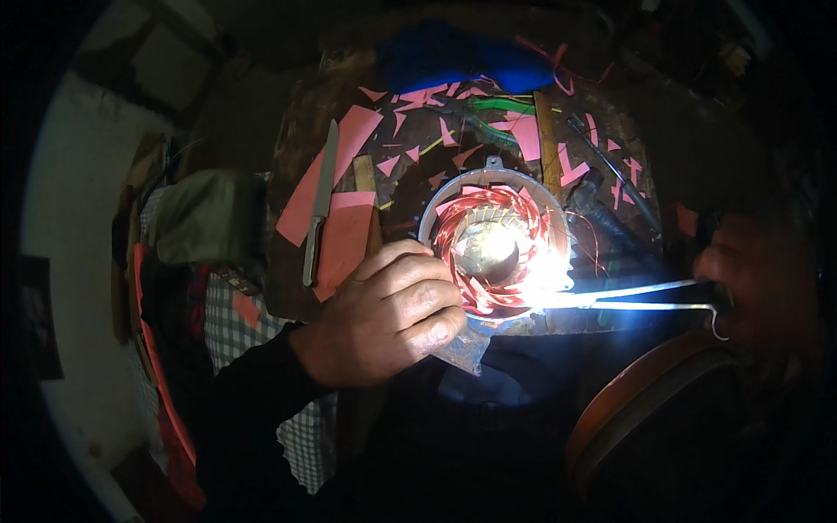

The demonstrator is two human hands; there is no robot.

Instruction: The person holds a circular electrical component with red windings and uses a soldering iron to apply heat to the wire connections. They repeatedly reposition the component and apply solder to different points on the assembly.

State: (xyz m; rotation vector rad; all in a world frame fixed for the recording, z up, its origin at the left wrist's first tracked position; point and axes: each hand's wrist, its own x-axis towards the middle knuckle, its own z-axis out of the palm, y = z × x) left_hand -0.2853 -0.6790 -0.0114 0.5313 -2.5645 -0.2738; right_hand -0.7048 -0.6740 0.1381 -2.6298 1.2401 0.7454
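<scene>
Fingers (pixel 418 292) of the left hand (pixel 388 314) clench the round copper-wound stator ring (pixel 495 248); right hand (pixel 758 279) grips long metal tweezers (pixel 645 296), tips pointing nine o'clock.

dim room, a pale wall (pixel 65 261) at left, a dark wooden workbench (pixel 296 148) under harsh glare

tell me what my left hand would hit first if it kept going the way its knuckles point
Most likely the copper windings of the round stator: the left hand already rests at its near-left rim, fingers curled toward the core. Depth under the glare is unclear.
</scene>
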